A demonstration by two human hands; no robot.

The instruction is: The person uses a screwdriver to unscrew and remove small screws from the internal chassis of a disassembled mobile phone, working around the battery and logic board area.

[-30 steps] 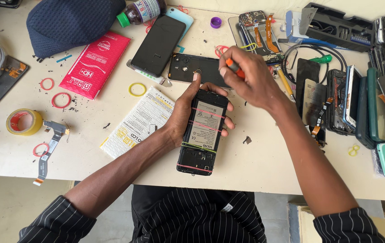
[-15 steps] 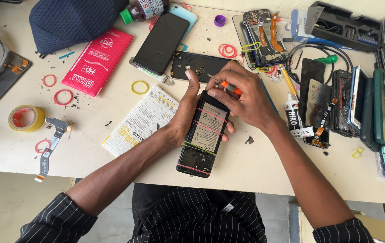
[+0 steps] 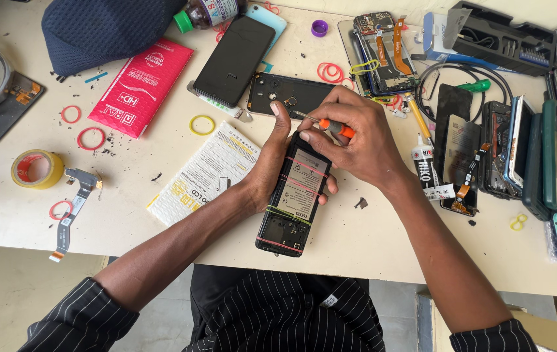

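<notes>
Two bare hands at work over an opened smartphone [image 3: 293, 199] lying back-up on a cream worktable [image 3: 382, 241], near the centre of its near edge, battery exposed and several thin rubber bands stretched across the body. Left hand [image 3: 272, 160] wrapped around the phone's left side, thumb raised toward the top edge, fingers closed under the frame. Right hand [image 3: 356, 140] closed around a small orange-handled screwdriver [image 3: 327, 125], its metal tip pointing left at the phone's top end. Just beyond the hands, a black phone back cover [image 3: 281, 94] and a dark phone screen [image 3: 234, 60] lying face up. To the left, a white printed packet [image 3: 203, 173], a red packet [image 3: 140, 85], loose red and yellow rubber bands, and a roll of yellow tape [image 3: 37, 168]. To the right, a glue tube [image 3: 425, 166] and a crowded row of dismantled phones and parts [image 3: 526, 150].
</notes>
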